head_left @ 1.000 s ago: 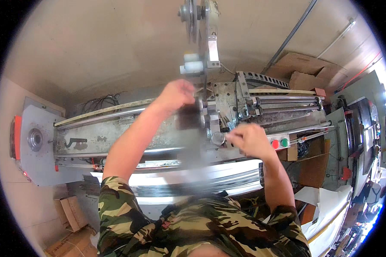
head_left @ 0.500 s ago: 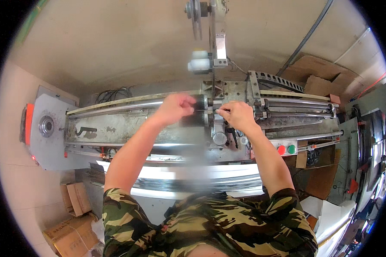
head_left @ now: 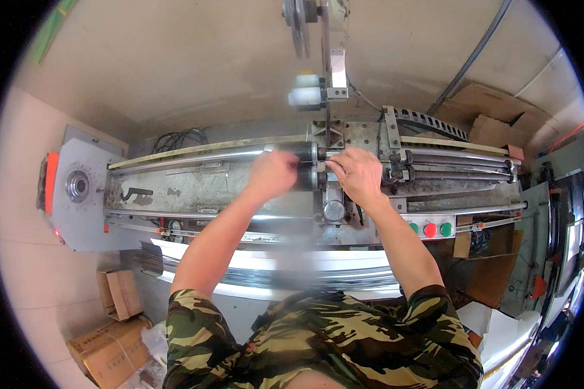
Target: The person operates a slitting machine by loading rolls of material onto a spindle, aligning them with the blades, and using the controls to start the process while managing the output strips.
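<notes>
Both my hands are over a long metal machine (head_left: 198, 185), on either side of its dark rollers (head_left: 306, 178). My left hand (head_left: 272, 175) is closed at the left end of the rollers, and the fingers hide what is in it. On the right, my right hand (head_left: 358, 174) pinches thumb against fingers beside the rollers' metal end block; whatever it holds is too small to name. Below the hands sits a round metal knob (head_left: 334, 211). A bundle of thin metal rods (head_left: 240, 275) lies on a white sheet between my body and the machine.
Red and green push buttons (head_left: 430, 230) sit on the machine's front right. An upright arm with white cylinders (head_left: 306, 91) rises behind the rollers. Polished bars (head_left: 207, 157) run lengthwise. Cardboard boxes (head_left: 110, 353) stand at the lower left. A vertical smear blurs the middle.
My left hand has turned and closed more, its fingers now tucked by the rollers. The right hand keeps its pinch in nearly the same spot. The whole view has shifted slightly.
</notes>
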Available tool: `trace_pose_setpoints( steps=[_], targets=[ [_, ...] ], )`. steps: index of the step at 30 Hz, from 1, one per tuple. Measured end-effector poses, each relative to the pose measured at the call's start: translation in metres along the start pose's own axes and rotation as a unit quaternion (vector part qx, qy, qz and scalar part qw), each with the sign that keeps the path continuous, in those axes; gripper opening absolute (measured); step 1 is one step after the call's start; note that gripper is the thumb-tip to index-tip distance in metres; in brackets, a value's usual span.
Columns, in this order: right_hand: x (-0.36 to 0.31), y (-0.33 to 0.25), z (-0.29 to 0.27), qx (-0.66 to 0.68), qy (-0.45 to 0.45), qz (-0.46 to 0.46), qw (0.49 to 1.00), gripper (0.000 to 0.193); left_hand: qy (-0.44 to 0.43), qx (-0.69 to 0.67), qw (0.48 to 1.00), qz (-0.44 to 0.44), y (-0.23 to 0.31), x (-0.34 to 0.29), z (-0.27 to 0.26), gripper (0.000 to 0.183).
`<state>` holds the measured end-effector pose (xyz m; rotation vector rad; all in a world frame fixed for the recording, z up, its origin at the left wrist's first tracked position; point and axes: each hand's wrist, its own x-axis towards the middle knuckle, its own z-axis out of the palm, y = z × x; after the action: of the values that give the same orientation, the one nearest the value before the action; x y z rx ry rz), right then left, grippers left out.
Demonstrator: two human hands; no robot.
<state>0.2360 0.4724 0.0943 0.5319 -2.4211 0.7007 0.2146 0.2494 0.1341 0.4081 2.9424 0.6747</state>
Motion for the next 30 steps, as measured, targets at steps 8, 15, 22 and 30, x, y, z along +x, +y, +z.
trace_pose_setpoints(
  steps=[8, 15, 22, 30],
  targets=[
    [0.002, 0.002, 0.004, 0.003, 0.033, -0.002, 0.999, 0.009, 0.106, 0.157, 0.971, 0.145, -0.001, 0.010, -0.005, 0.015],
    [0.000, 0.012, 0.004, 0.037, -0.003, 0.017, 0.999, 0.011, -0.008, 0.071, 0.984, 0.162, -0.014, 0.027, -0.002, 0.012],
    [0.007, 0.018, -0.004, 0.076, -0.090, 0.061, 0.991, 0.014, -0.068, 0.161, 0.962, 0.209, -0.003, 0.023, -0.001, 0.014],
    [0.004, 0.007, 0.002, 0.092, -0.016, 0.085, 0.992, 0.011, -0.120, -0.070, 0.983, 0.122, -0.015, 0.042, -0.001, 0.012]
  ],
)
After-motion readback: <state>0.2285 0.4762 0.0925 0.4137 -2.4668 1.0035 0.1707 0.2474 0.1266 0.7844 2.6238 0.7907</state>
